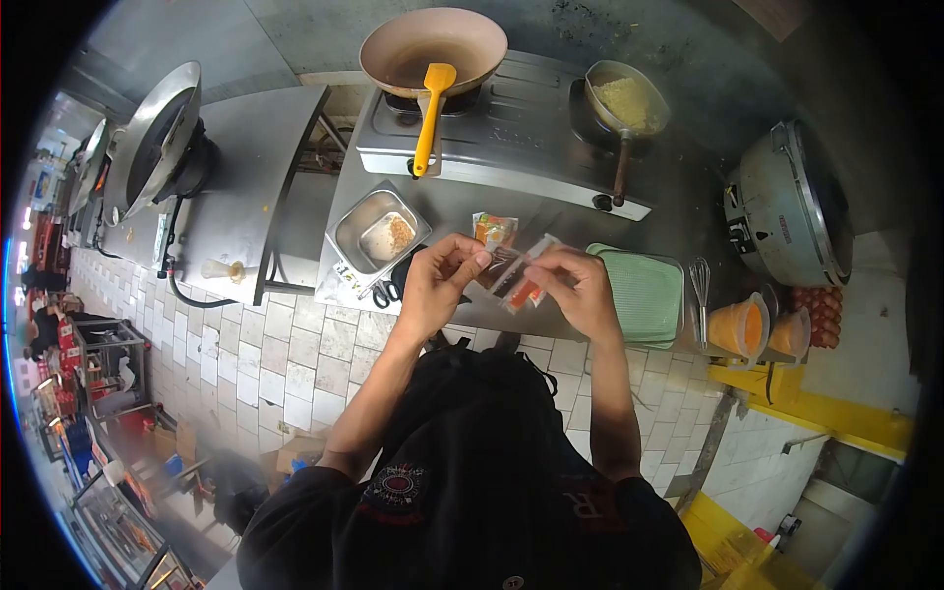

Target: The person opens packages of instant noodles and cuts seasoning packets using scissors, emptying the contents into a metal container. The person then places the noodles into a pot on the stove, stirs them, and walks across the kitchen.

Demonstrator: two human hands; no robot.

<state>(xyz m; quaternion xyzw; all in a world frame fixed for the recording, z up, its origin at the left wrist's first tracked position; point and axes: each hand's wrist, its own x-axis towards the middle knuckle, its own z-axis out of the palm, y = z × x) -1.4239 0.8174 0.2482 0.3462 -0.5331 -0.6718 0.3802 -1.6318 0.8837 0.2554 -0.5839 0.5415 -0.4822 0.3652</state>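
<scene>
both the left hand [433,287] and the right hand [582,293] pinch a clear sachet [505,272] in their fingertips, held over the front edge of the steel counter [454,201]. an orange packet [495,227] lies just behind it; a metal container [346,239] stands near the counter's front left corner, a green tray [641,293] along the front edge rightward.
</scene>
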